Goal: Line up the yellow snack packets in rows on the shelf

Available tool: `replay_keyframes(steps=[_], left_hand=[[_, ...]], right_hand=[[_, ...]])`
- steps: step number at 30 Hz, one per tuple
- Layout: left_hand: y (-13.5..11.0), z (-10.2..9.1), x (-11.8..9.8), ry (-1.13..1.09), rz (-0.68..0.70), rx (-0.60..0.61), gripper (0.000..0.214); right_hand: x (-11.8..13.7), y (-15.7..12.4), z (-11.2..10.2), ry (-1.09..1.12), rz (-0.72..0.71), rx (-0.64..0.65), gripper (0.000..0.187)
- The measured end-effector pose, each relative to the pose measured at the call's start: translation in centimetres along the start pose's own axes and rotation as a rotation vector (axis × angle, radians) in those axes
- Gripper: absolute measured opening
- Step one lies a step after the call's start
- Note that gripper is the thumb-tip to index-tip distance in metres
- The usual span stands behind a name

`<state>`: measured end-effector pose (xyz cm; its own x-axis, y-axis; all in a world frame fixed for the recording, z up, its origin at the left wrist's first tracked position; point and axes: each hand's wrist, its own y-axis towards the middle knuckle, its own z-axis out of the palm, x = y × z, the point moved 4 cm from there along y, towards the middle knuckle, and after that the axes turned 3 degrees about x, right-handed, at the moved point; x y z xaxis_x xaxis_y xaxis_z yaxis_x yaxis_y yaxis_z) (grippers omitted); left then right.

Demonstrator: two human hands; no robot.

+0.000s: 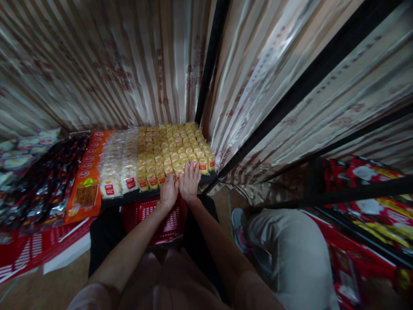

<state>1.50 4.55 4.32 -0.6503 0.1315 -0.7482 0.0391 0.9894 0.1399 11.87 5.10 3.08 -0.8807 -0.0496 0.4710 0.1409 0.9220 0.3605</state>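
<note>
1. Left grip (169, 190) rests at the front edge of the yellow packs (171, 150), just right of the frame's centre-left, its fingers partly bent; whether it pinches anything cannot be told.
2. Right grip (189, 183) lies just beside it, palm down and unclosed, its fingers stretched forward over the front packs near the right end of the block.
3. Those yellow packs, small and clear-wrapped with red labels along the front, stand in tight rows around the middle of the frame, on a black shelf (121, 199).
4. Directly left of them come white packs (118, 159), also with red labels in front, then an orange bag (88, 172), then dark glossy packs (61, 185) and, at the far left, pale packs (32, 146).
5. Below the shelf, at lower centre, a red basket (142, 221) sits between the person's dark-trousered knees.
6. Striped, gathered curtain (129, 64) fills the upper frame, crossed by a thick black bar (290, 98) running toward the upper right.
7. At lower right, another person's knee in light trousers (297, 245) and a grey shoe (238, 224) show; red packs (364, 172) lie beyond, at the right edge.
</note>
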Motion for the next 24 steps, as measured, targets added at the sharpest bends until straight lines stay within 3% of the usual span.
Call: replay_keyframes(steps=[6, 14, 17, 20, 24], left_hand=[[-0.4, 0.6, 0.7, -0.004, 0.121, -0.019, 0.009], [-0.2, 0.9, 1.1, 0.071, 0.082, -0.057, 0.011], [-0.8, 0.8, 0.9, 0.128, 0.163, -0.075, 0.016], [-1.0, 0.8, 0.3, 0.208, 0.242, -0.051, 0.019], [-0.7, 1.0, 0.2, 0.3, 0.223, -0.004, 0.02]], right_hand=[[-0.5, 0.2, -0.3, -0.025, -0.026, -0.015, 0.053], [-0.6, 0.7, 0.1, -0.066, -0.045, -0.024, 0.054], [-0.8, 0.2, -0.1, -0.105, -0.053, -0.049, 0.053], [-0.8, -0.2, -0.1, -0.146, -0.065, -0.053, 0.05], [-0.8, -0.4, -0.1, -0.144, -0.074, -0.049, 0.049]])
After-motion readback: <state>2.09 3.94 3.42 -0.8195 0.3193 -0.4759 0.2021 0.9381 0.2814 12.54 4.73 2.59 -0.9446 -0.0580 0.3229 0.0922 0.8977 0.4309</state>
